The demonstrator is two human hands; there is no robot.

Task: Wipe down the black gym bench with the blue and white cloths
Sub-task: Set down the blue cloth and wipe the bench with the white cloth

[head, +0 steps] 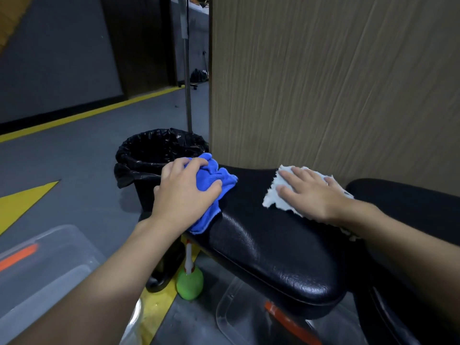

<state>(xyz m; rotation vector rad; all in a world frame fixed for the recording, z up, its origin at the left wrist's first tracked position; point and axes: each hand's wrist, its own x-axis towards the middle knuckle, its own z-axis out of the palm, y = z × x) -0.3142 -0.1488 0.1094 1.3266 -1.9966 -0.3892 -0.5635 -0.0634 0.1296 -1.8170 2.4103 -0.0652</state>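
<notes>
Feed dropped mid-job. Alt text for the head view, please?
On a black gym bench, the left hand grips a bunched blue cloth at the left edge while the right hand presses a white cloth flat on top. A bin with a black liner stands beyond the bench; a green spray bottle stands on the floor below.

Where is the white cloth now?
Head view, right of centre: the white cloth lies on the black gym bench under the flat right hand, before the wooden panel.

left grip (185,192) and right grip (311,195) bare, forearms (104,282) bare too.
</notes>
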